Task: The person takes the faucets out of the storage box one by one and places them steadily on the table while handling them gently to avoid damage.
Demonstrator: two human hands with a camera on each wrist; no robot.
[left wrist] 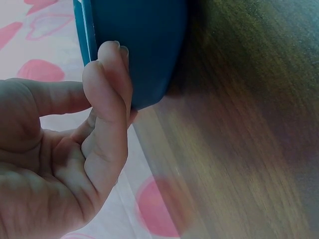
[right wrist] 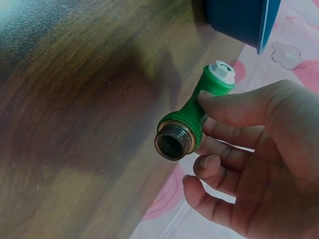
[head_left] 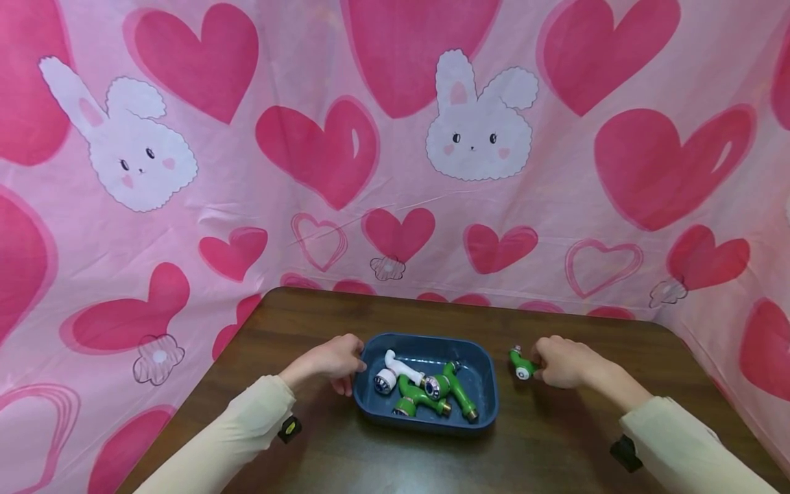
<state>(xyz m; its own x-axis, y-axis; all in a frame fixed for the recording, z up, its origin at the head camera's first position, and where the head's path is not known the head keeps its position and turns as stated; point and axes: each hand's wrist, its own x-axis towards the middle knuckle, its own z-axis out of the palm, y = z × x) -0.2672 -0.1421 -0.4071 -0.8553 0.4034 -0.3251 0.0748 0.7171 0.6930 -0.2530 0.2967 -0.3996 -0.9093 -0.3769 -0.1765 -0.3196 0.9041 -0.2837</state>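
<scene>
At the left end of a dark blue plastic basin (head_left: 426, 424), my left hand (head_left: 336, 363) pinches the rim, with the curled fingers against the outer wall (left wrist: 149, 55). Inside the basin lie a white faucet (head_left: 401, 369) and two green faucets, one at the front (head_left: 420, 396) and one at the right (head_left: 458, 387). To the right of the basin, my right hand (head_left: 564, 361) holds another green faucet (right wrist: 192, 112) between thumb and fingers. Its threaded metal end (right wrist: 172, 142) faces the right wrist camera, and a white fitting (right wrist: 222, 72) sits on its far end.
The basin stands on a dark brown wooden table (head_left: 395, 460). A pink cloth (head_left: 395, 158) with hearts and rabbit faces hangs behind the table and along its sides. Each sleeve carries a small black device, one on the left (head_left: 289, 429) and one on the right (head_left: 626, 453).
</scene>
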